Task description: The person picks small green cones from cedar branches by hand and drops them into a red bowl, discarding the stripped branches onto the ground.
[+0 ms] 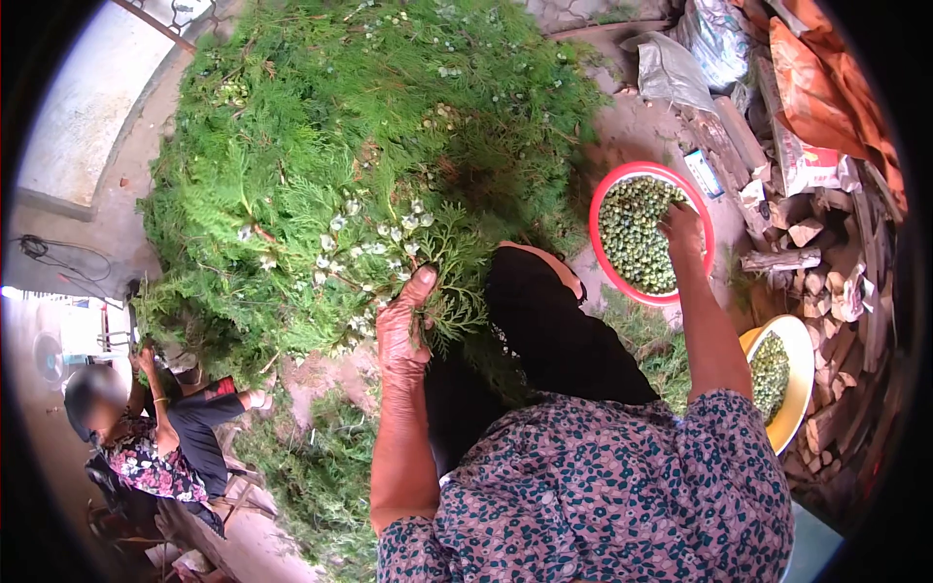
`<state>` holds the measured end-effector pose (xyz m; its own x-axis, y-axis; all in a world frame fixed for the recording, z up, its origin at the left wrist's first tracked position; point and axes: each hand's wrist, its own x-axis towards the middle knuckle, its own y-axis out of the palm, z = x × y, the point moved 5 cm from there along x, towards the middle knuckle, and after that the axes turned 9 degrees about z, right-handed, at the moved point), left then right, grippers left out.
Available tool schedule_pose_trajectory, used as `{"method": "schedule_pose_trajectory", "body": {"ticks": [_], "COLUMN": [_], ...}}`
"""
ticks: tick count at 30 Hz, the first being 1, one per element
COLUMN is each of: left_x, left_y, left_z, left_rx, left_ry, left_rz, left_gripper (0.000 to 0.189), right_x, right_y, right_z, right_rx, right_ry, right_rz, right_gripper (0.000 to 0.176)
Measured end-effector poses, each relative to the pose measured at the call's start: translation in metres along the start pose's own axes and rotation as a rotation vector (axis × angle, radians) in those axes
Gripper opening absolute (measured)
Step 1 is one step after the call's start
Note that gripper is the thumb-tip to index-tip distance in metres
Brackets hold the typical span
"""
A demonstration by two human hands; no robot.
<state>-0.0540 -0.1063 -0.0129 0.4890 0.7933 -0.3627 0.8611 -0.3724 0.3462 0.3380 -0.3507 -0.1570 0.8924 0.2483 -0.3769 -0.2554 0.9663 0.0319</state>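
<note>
My left hand [406, 316] is closed around the stem of a leafy evergreen sprig [374, 248], its thumb on top. Pale, bluish-green cones cluster along the sprig near my fingers. Off to the right, a red-rimmed basin [600, 233] holds a heap of small round green cones [637, 233]. My right hand [683, 229] is over the right side of that basin, fingers bent down and a little apart. No cone is clearly visible in those fingers.
A big pile of cut evergreen branches [369, 97] spreads ahead. A yellow basin [799, 379] of cones stands by stacked firewood [821, 291] at right. Sacks [675, 70] and an orange sheet [816, 87] lie beyond. Another person [160, 437] sits at lower left, handling greenery.
</note>
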Motion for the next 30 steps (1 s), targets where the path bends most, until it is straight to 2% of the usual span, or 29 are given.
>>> {"method": "schedule_pose_trajectory", "body": {"ticks": [2,3,4,6,8,9,10,12,13,16,19,22,23,24,25,26,28,30], "left_x": [0.003,0.006,0.009,0.009,0.008,0.015,0.018,0.024,0.029,0.043,0.057,0.083,0.09,0.097,0.107,0.111,0.113,0.126], "left_y": [0.001,0.001,0.002,0.011,0.021,0.024,0.027,0.033,0.035,0.035,0.031,0.023,0.025,0.026,0.018,0.015,0.007,-0.001], "left_z": [-0.005,-0.006,-0.008,-0.021,-0.032,-0.035,-0.041,-0.056,-0.06,-0.072,-0.077,-0.07,-0.07,-0.071,-0.066,-0.065,-0.063,-0.056], "left_rx": [0.02,0.048,0.075,0.107,0.164,0.115,0.108,0.128,0.112,0.115,0.123,0.105,-0.007,-0.116,-0.096,-0.101,-0.056,-0.058], "left_ry": [0.026,-0.01,-0.044,-0.059,-0.088,-0.021,-0.006,0.054,0.044,0.091,0.011,0.022,0.079,0.137,0.111,0.111,0.041,0.024], "left_rz": [-0.005,0.005,0.016,0.013,0.013,0.092,0.098,0.087,0.113,0.135,0.114,0.142,0.188,0.233,0.184,0.178,0.07,0.093], "left_gripper": [0.028,0.037,0.048,0.05,0.047,0.043,0.043,0.041,0.042,0.044,0.044,0.045,0.045,0.044,0.043,0.043,0.044,0.047], "right_x": [-0.048,-0.072,-0.099,-0.164,-0.219,-0.237,-0.251,-0.256,-0.253,-0.242,-0.226,-0.207,-0.204,-0.194,-0.184,-0.167,-0.153,-0.151], "right_y": [0.063,0.093,0.125,0.178,0.221,0.235,0.248,0.27,0.279,0.305,0.326,0.344,0.349,0.352,0.355,0.359,0.366,0.371], "right_z": [0.05,0.073,0.089,0.128,0.159,0.168,0.175,0.175,0.175,0.174,0.172,0.16,0.161,0.156,0.142,0.135,0.138,0.139], "right_rx": [-0.104,-0.19,-0.052,0.0,-0.062,-0.135,-0.215,-0.348,-0.35,-0.398,-0.424,-0.243,-0.246,-0.132,-0.021,0.136,0.259,0.345], "right_ry": [-0.211,-0.306,-0.312,-0.42,-0.73,-0.839,-1.054,-1.208,-1.224,-1.147,-1.124,-1.09,-1.093,-0.664,-0.233,-0.053,-0.121,-0.087], "right_rz": [0.257,0.35,0.48,0.727,0.963,1.018,0.992,0.889,0.889,0.851,0.845,0.882,0.887,0.921,0.925,0.977,1.029,1.078], "right_gripper": [0.024,0.02,0.017,0.015,0.015,0.014,0.016,0.019,0.019,0.022,0.022,0.011,0.011,0.007,0.005,0.005,0.006,0.008]}}
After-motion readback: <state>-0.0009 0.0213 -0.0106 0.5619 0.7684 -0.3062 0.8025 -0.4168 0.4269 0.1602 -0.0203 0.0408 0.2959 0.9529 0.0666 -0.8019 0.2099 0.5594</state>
